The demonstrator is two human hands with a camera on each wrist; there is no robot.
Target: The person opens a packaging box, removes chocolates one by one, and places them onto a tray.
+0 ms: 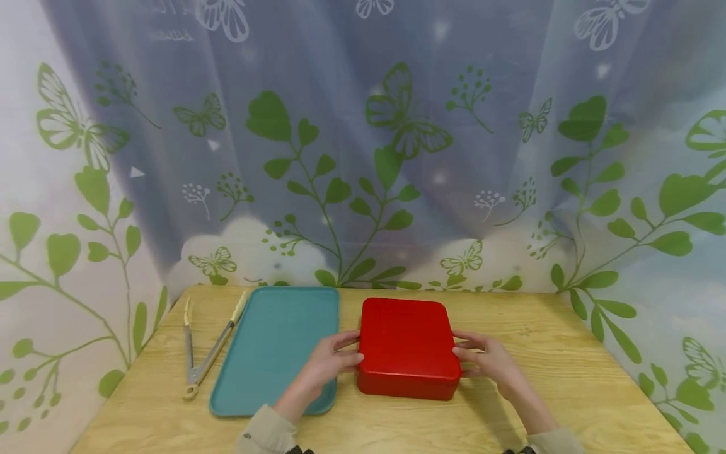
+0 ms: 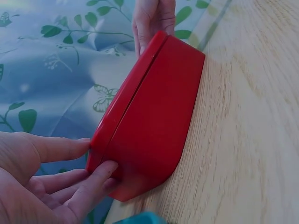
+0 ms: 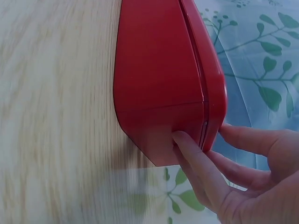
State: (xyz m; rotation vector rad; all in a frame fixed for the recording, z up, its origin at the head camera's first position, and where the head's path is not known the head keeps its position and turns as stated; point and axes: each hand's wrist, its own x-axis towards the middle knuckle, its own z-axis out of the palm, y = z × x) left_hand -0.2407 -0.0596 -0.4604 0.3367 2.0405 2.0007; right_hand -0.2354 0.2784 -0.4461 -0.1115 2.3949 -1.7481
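A red lidded box (image 1: 405,343) sits on the wooden table, right of a teal tray (image 1: 278,343). My left hand (image 1: 331,362) touches the box's left side, its fingers mostly straight. On the opposite side my right hand (image 1: 488,359) does the same. A thin seam between lid and body shows in both wrist views. In the left wrist view, fingertips of the left hand (image 2: 56,182) lie on the box (image 2: 149,107) around that seam. The right wrist view has the right hand (image 3: 247,172) at the box's (image 3: 159,70) corner, fingertips on lid edge and side wall.
Metal tongs (image 1: 195,372) with pale tips lie spread left of the tray. A patterned curtain (image 1: 363,157) hangs behind the table and along both sides. The wooden tabletop (image 1: 567,378) extends right of the box.
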